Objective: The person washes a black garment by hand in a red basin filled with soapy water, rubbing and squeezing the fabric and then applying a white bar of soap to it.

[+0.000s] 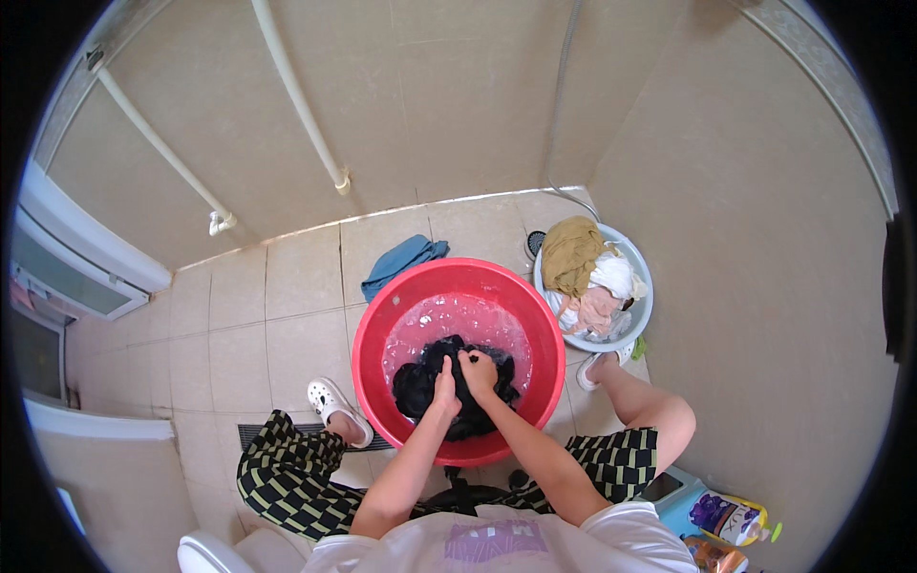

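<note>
Between my knees stands a large red plastic basin point(458, 269) with sudsy water point(458, 313) in it. A dark, wet bundle of black cloth point(413, 390) lies in the water and rises towards my wrists. My left hand point(445, 387) grips the cloth from the left, its thumb side up. Close beside it, my right hand point(478, 372) is curled round a fold, and a bit of black shows at its fingers. Both hands are near the basin's middle, above the suds. The cloth hides the fingertips in part.
A pale blue basin point(647, 286) at the right holds tan, white and pink laundry. Blue cloth point(405, 261) lies on the tiled floor behind the red basin. A shower hose point(559, 107) hangs by the wall; a floor grate point(251, 434) and detergent bottles point(727, 517) are nearer me.
</note>
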`<action>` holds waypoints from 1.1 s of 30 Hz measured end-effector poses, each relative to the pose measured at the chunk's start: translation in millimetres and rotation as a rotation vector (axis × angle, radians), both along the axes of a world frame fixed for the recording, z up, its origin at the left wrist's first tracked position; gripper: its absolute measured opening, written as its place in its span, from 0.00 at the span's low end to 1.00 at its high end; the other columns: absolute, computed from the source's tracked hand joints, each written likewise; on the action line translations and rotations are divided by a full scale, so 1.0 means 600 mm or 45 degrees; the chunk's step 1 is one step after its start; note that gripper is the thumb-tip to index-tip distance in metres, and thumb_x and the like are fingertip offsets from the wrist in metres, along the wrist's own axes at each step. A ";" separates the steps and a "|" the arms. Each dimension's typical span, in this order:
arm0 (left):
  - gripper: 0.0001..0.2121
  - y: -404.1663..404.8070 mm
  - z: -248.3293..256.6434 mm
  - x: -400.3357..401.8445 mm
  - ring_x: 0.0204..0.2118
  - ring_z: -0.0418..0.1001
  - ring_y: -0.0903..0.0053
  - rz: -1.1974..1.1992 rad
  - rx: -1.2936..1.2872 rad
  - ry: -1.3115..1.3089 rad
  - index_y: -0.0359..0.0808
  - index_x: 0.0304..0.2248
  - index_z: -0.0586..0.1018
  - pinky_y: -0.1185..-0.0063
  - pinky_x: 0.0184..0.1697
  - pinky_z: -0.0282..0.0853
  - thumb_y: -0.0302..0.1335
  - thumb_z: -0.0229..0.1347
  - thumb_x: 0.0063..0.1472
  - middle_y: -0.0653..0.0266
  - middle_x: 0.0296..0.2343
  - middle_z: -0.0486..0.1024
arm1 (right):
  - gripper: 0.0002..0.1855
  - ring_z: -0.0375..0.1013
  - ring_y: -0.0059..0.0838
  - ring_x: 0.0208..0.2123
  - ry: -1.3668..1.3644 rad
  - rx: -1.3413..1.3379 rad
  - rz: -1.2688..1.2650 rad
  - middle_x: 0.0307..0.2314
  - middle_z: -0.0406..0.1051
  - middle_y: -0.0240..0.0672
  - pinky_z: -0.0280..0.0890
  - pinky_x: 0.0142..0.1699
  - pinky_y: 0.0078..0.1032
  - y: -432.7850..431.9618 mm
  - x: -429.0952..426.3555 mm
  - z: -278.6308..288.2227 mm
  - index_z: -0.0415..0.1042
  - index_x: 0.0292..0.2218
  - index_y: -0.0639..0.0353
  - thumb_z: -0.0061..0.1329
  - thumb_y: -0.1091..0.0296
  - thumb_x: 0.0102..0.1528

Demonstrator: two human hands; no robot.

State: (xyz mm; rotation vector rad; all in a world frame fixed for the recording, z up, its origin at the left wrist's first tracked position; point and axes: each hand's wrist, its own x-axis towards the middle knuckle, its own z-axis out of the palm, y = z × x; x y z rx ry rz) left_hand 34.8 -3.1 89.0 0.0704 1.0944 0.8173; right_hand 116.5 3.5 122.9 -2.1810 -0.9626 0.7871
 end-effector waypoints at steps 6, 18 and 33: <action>0.19 0.015 0.022 -0.012 0.31 0.71 0.68 0.224 -0.177 -0.153 0.38 0.29 0.72 0.71 0.39 0.68 0.48 0.50 0.54 0.62 0.28 0.72 | 0.15 0.69 0.47 0.20 0.131 0.125 0.138 0.15 0.68 0.45 0.62 0.26 0.38 -0.052 -0.044 0.079 0.71 0.21 0.58 0.46 0.55 0.41; 0.25 -0.015 0.138 0.002 0.45 0.67 0.68 -0.098 -0.086 -0.306 0.38 0.44 0.70 0.69 0.50 0.61 0.50 0.44 0.57 0.62 0.43 0.70 | 0.13 0.71 0.47 0.23 -0.341 0.282 0.226 0.19 0.70 0.47 0.66 0.29 0.38 -0.008 0.044 0.058 0.75 0.22 0.57 0.46 0.57 0.44; 0.25 0.118 0.193 -0.013 0.32 0.69 0.79 -0.897 0.790 0.457 0.26 0.34 0.74 0.81 0.38 0.62 0.45 0.41 0.61 0.63 0.28 0.73 | 0.33 0.59 0.29 0.49 0.745 0.082 1.047 0.43 0.65 0.40 0.53 0.53 0.27 0.011 0.096 0.105 0.56 0.52 0.65 0.46 0.52 0.52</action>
